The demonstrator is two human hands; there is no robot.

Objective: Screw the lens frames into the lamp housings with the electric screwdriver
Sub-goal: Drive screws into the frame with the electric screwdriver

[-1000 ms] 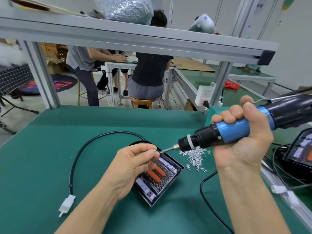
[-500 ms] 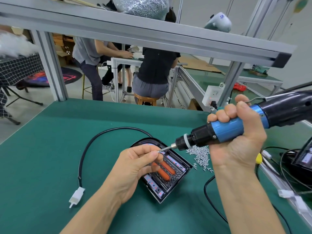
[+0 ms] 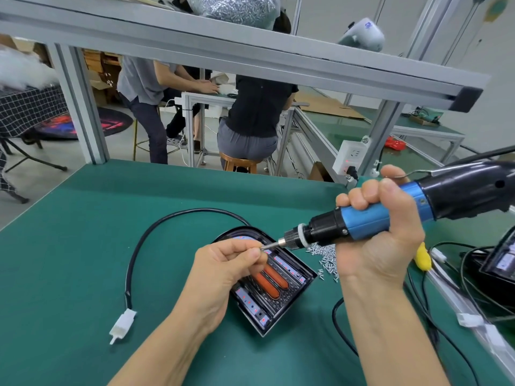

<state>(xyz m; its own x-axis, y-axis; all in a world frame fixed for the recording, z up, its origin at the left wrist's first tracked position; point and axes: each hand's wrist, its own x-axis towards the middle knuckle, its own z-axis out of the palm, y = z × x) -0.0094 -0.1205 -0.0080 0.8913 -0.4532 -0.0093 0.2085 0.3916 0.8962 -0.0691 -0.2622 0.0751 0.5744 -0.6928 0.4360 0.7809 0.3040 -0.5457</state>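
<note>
White connector [image 3: 122, 324] at far left on the green table [image 3: 69, 232], joined by a black cable [image 3: 156, 232] arcing up and back toward the lamp housing. Left hand [image 3: 223, 271] at centre-left, thumb and forefinger pinched at the bit tip, apparently on a screw too small to make out. Lamp housing [image 3: 274, 288] flat on the table just beneath that hand, lens frame [image 3: 292, 277] seated inside with two orange lenses and small red-lit spots along its strips; partly covered by the left hand. Electric screwdriver [image 3: 362, 221] held nearly level above the housing, bit pointing left into the left fingertips. Right hand [image 3: 381, 227] clenched round the blue barrel. Loose pile of screws [image 3: 326, 259] on the table just beyond the housing, below the driver nose. Second housing [image 3: 501, 260] at the right edge, among cables.

Likely step: loading a screw onto the bit before driving. Risks, as judged: screw dropped into the ribbed frame if released before seated on the bit; fingertip nicked if the driver is triggered during loading; cross-threading if the tilted tool is not brought upright over the hole; unheld housing sliding under driving pressure.
</note>
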